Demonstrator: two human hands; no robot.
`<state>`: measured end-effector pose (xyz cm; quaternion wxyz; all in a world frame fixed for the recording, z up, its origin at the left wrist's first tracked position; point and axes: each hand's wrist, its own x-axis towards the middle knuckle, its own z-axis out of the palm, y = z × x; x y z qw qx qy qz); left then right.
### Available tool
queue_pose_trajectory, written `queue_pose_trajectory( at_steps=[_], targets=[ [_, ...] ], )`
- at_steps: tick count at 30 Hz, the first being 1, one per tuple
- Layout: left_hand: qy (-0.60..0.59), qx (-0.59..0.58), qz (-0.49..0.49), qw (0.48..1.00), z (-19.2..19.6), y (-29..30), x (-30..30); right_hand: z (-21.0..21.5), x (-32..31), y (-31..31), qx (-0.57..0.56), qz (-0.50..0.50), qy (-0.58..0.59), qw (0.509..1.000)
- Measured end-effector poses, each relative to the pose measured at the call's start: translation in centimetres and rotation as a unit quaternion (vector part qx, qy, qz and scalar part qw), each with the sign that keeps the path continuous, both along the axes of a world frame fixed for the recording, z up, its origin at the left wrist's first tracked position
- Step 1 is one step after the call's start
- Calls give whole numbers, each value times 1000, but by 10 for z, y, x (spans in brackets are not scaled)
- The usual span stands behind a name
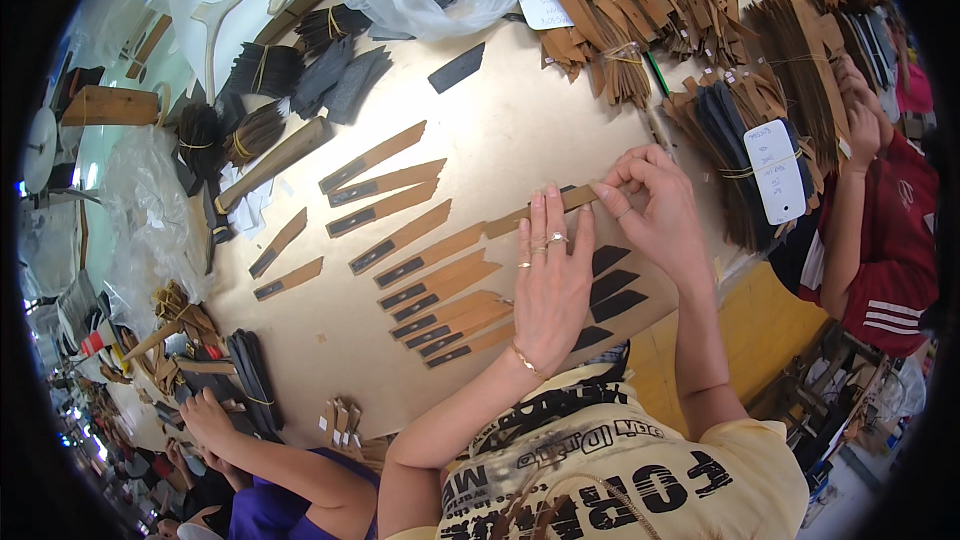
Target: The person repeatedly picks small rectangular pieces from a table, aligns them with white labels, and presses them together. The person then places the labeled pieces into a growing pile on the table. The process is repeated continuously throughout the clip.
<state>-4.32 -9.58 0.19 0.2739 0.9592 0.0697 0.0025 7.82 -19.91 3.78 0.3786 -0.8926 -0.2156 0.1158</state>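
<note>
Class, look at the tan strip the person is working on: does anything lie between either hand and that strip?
Nothing visible does. The right hand already pinches the tan strip at its end, and the left hand lies flat with its fingertips on the strip, pressing it to the table.

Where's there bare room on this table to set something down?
Bare board lies between the loose dark piece and the left hand, and also below the laid-out tan strips, near the front edge. The far side is crowded with tied bundles.
</note>
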Motion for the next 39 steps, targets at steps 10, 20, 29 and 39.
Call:
queue_pose_trajectory(
  at_steps=[10,20,29,39],
  targets=[
    [15,22,-12,1000,-1,1,1,-5,0,-1,-5,-13,27,1000],
    [6,49,-10,999,-3,-1,0,-9,-1,-2,-18,-12,14,1000],
    [-2,93,15,996,12,8,9,-23,-24,-6,-57,81,-188,977],
    [-26,75,120,990,21,60,-4,-14,-49,7,-57,100,-220,969]
  ],
)
